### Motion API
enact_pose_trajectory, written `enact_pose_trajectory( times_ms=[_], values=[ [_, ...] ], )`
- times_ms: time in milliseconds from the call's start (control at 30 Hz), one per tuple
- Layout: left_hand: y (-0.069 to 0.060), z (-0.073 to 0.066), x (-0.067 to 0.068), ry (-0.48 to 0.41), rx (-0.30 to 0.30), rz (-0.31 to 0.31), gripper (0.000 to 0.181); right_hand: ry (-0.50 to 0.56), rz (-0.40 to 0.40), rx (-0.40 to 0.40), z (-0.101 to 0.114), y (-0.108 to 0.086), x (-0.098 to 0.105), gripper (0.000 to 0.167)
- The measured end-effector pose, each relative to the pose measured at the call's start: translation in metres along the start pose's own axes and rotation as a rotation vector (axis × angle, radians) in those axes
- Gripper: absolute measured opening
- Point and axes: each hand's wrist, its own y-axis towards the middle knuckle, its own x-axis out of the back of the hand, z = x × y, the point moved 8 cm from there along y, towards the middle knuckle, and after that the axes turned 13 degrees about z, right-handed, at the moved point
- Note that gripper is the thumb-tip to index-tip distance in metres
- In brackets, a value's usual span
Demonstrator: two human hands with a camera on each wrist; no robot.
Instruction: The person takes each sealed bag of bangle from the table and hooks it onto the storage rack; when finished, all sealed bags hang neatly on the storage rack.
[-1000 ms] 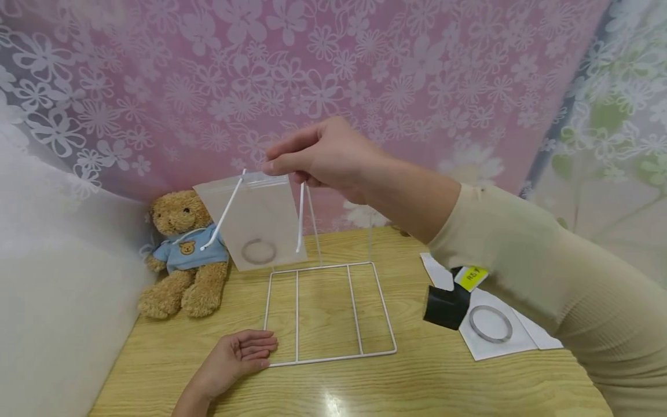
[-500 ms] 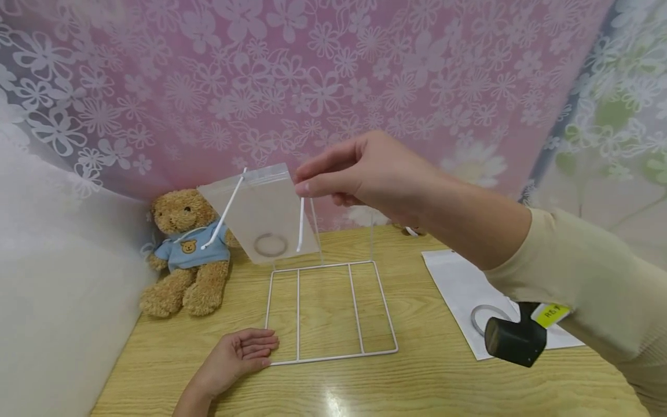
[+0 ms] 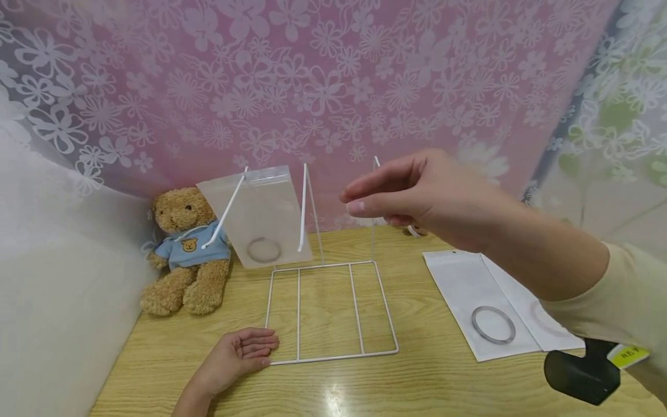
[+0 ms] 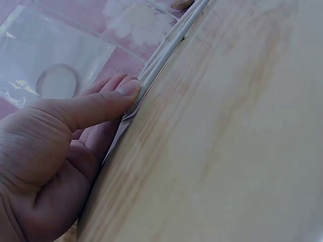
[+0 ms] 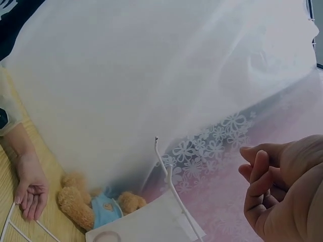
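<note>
A white wire display rack (image 3: 328,356) stands on the table, with prongs rising at its back. From its left prong hangs a flat translucent zip bag (image 3: 260,214) with a grey ring (image 3: 264,249) showing near the bottom. My left hand (image 3: 231,359) holds the rack's front left corner; in the left wrist view the thumb (image 4: 128,89) lies against the white wire with the fingers behind it. My right hand (image 3: 432,197) is in the air right of the bag, fingers loosely bent and holding nothing. The right wrist view also shows this hand (image 5: 285,186) apart from the prongs.
Two flat white pouches (image 3: 453,284) lie overlapping at the table's right, each with a ring visible. A teddy bear (image 3: 184,255) in a blue top sits left of the rack. Behind hangs a pink flowered curtain (image 3: 292,75); a white sheet (image 3: 62,278) borders the left side.
My right hand has let go of the zip bag's top and moved right and slightly down, away from the rack. The bag has swung slightly. My left hand has stayed put.
</note>
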Motion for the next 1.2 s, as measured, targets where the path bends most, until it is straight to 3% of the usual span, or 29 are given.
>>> enact_pose_trajectory(
  times_ms=[267,467,633,800,1200],
  values=[
    [-0.003,-0.001,0.002,0.015,-0.008,-0.016,0.058,-0.049,0.054,0.029,-0.013,-0.021,0.007,0.034],
    [-0.003,0.0,0.0,-0.007,-0.014,-0.004,0.06,-0.057,0.098,0.104,-0.036,-0.032,0.016,0.029],
    [-0.002,0.0,0.0,-0.002,-0.011,-0.01,0.059,-0.018,0.167,0.262,-0.055,-0.04,0.022,0.028],
    [-0.002,-0.001,0.001,-0.017,-0.011,-0.012,0.06,0.031,0.251,0.423,-0.067,-0.044,0.025,0.038],
    [-0.002,-0.002,0.0,-0.008,-0.009,-0.021,0.058,0.018,0.267,0.431,-0.104,-0.055,0.038,0.045]
  ],
)
